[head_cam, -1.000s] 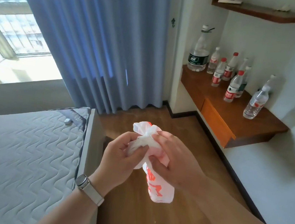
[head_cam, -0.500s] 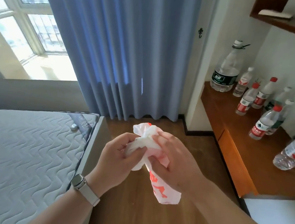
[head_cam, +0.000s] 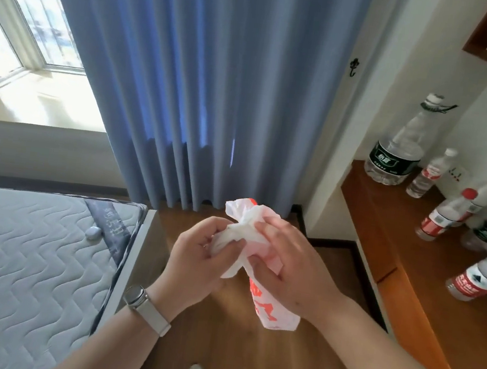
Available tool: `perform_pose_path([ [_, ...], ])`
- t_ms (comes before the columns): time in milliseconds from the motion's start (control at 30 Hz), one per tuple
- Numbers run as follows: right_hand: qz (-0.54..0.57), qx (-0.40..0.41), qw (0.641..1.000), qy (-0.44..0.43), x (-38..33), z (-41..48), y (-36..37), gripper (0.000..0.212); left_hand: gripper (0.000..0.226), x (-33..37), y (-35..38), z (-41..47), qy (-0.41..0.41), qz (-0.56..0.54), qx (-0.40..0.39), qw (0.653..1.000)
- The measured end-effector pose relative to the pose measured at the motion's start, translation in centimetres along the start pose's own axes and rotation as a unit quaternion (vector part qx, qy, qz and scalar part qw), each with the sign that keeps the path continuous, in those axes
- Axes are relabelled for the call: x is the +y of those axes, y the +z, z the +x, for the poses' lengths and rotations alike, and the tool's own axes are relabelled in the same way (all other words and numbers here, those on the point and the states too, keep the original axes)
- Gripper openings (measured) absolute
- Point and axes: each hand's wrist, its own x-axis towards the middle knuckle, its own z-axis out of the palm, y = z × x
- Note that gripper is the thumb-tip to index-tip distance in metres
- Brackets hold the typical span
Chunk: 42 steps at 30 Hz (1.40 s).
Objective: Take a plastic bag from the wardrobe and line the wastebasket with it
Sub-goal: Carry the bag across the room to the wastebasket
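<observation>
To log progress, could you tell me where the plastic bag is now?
Head view, centre: the plastic bag is bunched between both hands, left hand and right hand, above the wooden floor.

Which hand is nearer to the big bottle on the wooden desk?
Right. The right hand is on the desk side of the bag, below and left of the big bottle; the left hand is farther left, by the bed.

A wooden desk (head_cam: 426, 286) runs along the right edge of the frame, carrying a large clear water jug (head_cam: 400, 148) at its far end and several small water bottles (head_cam: 444, 215) with red caps and labels nearer the right edge. A bare quilted mattress (head_cam: 17, 264) fills the lower left, with a small round white object (head_cam: 93, 232) resting on it near its upper right corner. Between them lies a wooden floor (head_cam: 245, 362).
</observation>
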Motion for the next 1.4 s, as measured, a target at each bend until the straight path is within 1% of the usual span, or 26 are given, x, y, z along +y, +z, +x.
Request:
perform_pose_path([
  [200,-0.020,-0.001,1.000,-0.007,0.6,11.4,2.0,0.049,0.013,-2.7,-4.1,10.4,0.006,-0.020,0.005,1.000],
  [300,-0.015,0.005,1.000,-0.012,1.2,15.1,3.3,0.053,0.017,-4.0,-5.3,14.1,0.003,-0.020,0.013,1.000],
  [433,0.003,-0.006,1.000,-0.016,2.7,19.0,4.6,0.052,0.014,-5.4,-6.0,17.8,0.008,-0.010,0.015,1.000],
  [533,0.016,-0.015,1.000,-0.022,4.8,22.3,5.7,0.052,0.014,-7.0,-6.0,21.0,-0.010,-0.007,0.036,0.999],
  [733,0.063,-0.014,0.996,-0.055,10.5,29.5,7.7,0.050,0.005,-9.4,-4.3,28.1,-0.029,0.013,0.077,0.997],
  [867,0.095,-0.050,0.992,-0.068,14.8,35.6,7.9,0.053,0.005,-10.0,-2.5,33.9,-0.053,0.019,0.104,0.993],
  [967,0.110,-0.072,0.987,-0.095,17.8,40.3,7.2,0.053,0.005,-9.9,-1.1,38.4,-0.062,0.025,0.122,0.990],
  [1067,0.124,-0.082,0.981,-0.125,20.3,44.4,6.6,0.050,0.008,-9.9,-0.1,42.2,-0.062,0.044,0.157,0.985],
  [1233,0.129,-0.110,0.973,-0.157,22.1,49.7,7.2,0.049,0.008,-10.8,0.0,45.7,-0.056,0.057,0.189,0.979],
  [1400,0.141,-0.141,0.964,-0.176,22.1,54.1,9.2,0.053,0.012,-12.1,-2.3,48.3,-0.052,0.060,0.240,0.967],
])
